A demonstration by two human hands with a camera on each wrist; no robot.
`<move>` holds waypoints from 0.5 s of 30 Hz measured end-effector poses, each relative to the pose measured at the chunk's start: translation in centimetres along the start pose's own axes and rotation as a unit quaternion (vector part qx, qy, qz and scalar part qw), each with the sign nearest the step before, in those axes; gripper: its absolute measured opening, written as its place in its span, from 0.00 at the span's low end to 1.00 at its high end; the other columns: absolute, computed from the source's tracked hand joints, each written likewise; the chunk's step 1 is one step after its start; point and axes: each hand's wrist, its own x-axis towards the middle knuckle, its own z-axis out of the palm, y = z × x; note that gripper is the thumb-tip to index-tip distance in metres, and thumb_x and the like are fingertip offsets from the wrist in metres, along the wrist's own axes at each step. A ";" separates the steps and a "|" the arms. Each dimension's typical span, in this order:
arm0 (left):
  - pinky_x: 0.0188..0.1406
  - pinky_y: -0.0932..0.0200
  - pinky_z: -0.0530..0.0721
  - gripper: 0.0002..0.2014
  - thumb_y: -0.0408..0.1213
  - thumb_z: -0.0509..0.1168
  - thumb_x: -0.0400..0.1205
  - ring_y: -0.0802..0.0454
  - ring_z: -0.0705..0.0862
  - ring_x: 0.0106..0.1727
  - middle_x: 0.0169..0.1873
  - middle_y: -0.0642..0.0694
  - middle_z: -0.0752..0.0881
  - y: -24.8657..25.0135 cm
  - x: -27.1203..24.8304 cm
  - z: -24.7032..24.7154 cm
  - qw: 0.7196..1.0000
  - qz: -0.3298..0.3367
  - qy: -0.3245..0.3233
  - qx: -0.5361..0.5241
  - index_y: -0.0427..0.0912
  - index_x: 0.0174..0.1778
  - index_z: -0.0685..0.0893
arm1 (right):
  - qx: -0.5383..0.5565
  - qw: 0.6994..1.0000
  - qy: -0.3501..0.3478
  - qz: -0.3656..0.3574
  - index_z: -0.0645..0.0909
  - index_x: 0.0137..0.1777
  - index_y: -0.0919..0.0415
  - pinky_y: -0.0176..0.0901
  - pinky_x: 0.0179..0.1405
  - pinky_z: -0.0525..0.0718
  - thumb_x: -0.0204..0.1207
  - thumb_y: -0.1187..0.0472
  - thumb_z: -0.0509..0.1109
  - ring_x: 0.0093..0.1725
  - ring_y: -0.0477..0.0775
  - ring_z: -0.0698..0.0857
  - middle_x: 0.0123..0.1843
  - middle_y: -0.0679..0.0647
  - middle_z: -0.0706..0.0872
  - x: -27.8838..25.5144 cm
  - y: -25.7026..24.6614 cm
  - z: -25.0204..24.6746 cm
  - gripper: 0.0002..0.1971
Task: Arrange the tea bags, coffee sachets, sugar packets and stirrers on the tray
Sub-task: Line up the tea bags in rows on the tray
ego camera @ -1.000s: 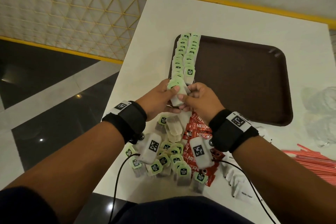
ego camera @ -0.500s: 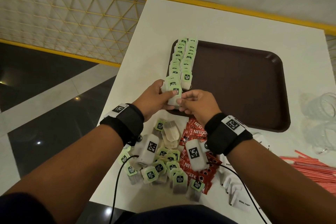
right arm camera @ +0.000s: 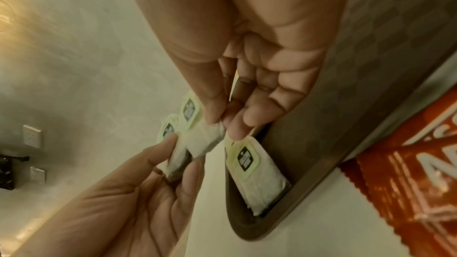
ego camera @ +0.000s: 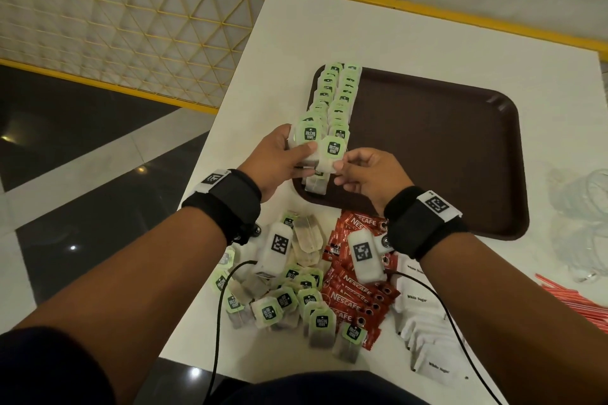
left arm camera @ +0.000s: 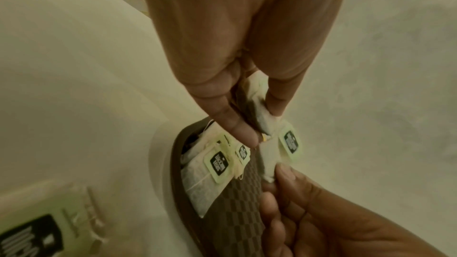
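Observation:
A brown tray (ego camera: 444,148) lies on the white table (ego camera: 296,26). Two rows of green-tagged tea bags (ego camera: 335,92) run along its left side. Over the tray's near left corner my left hand (ego camera: 297,145) grips a small bundle of tea bags (ego camera: 309,133) between thumb and fingers. Beside it, my right hand (ego camera: 340,164) pinches the lower end of one tea bag (ego camera: 330,154), which overlaps the bundle. The left wrist view shows the bundle (left arm camera: 257,108) and the pinched bag (left arm camera: 269,161) above the tray (left arm camera: 235,212). In the right wrist view the pinch (right arm camera: 205,140) sits above a laid bag (right arm camera: 254,173).
Near the table's front edge lie a loose pile of tea bags (ego camera: 296,299), red coffee sachets (ego camera: 355,293), white sugar packets (ego camera: 427,339) and red stirrers (ego camera: 579,299). Clear plastic cups (ego camera: 585,204) stand at the right. A yellow railing (ego camera: 131,26) runs left of the table.
Both hands were pressed together on the bundle at the tray's near left corner. Now the right hand has drawn one bag sideways and the hands are slightly apart.

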 end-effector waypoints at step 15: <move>0.45 0.57 0.88 0.18 0.36 0.67 0.85 0.43 0.90 0.57 0.61 0.39 0.88 -0.5 -0.1 -1.7 0.998 -0.004 0.057 0.005 0.35 0.70 0.75 | -0.158 0.986 0.052 0.022 0.79 0.44 0.58 0.37 0.30 0.82 0.80 0.64 0.71 0.30 0.47 0.82 0.39 0.55 0.86 4.0 0.6 -1.3 0.05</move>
